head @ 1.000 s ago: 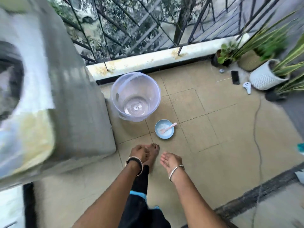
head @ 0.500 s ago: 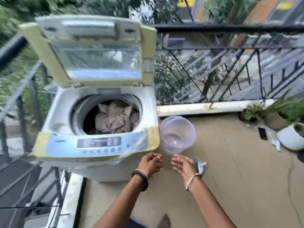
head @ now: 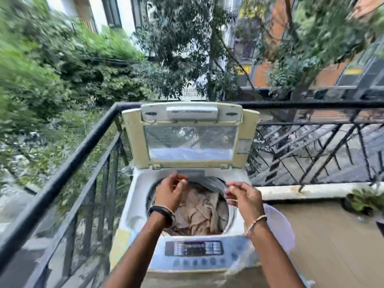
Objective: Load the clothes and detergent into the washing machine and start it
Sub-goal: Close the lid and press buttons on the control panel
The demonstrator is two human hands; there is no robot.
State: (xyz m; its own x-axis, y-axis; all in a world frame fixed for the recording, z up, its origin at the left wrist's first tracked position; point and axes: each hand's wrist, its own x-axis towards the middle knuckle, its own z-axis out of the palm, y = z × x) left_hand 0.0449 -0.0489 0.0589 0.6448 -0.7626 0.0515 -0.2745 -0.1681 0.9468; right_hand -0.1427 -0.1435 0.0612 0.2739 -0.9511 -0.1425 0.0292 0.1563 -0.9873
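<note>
Here, motion blur softens the edges, and the forearms hide part of the washing machine (head: 135, 206) rim and the pale tub (head: 280, 227) at its right. One machine, lid (head: 190, 135) upright; one control panel (head: 194, 248). Crumpled beige clothes (head: 199, 210) lie inside the drum. Left hand (head: 169, 193) and right hand (head: 244, 197) hover above, fingers loosely curled, grasping nothing discernible.
</note>
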